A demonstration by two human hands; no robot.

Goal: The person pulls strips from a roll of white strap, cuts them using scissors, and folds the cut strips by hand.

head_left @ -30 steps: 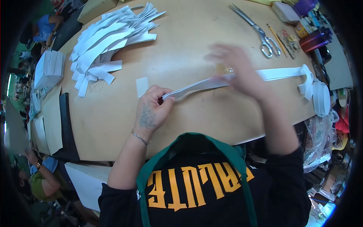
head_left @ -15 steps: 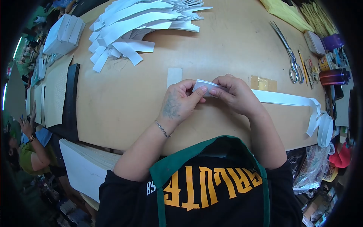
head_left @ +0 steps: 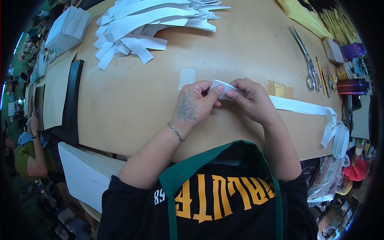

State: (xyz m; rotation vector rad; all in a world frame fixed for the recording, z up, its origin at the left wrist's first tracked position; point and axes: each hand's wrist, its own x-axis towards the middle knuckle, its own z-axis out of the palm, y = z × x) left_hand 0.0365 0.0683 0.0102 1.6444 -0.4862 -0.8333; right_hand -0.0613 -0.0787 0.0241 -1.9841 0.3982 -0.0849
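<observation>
Both hands meet over the middle of the table on a long white strip (head_left: pixel 298 105). My left hand (head_left: pixel 194 103) pinches its folded end between thumb and fingers. Beside it, my right hand (head_left: pixel 251 101) grips the same strip with the thumb on top. From under the right hand the strip runs rightward and drapes in a loop near a white roll (head_left: pixel 341 140) at the table's right edge. A small white rectangle (head_left: pixel 187 78) lies just beyond my left hand. Past the right hand is a tan piece with clear tape (head_left: pixel 280 89).
A large pile of white strips (head_left: pixel 152 20) covers the far left. Scissors (head_left: pixel 307 60) and a pencil (head_left: pixel 320 74) lie at right, near a dark tumbler (head_left: pixel 353 86) and a yellow bag (head_left: pixel 306 16). White boxes (head_left: pixel 68 30) stand at left. A co-worker's arm (head_left: pixel 37 148) shows at far left.
My hands stay pinched on the strip and sit slightly further right in view. The view has shifted a little. The co-worker's hand at the left has changed position.
</observation>
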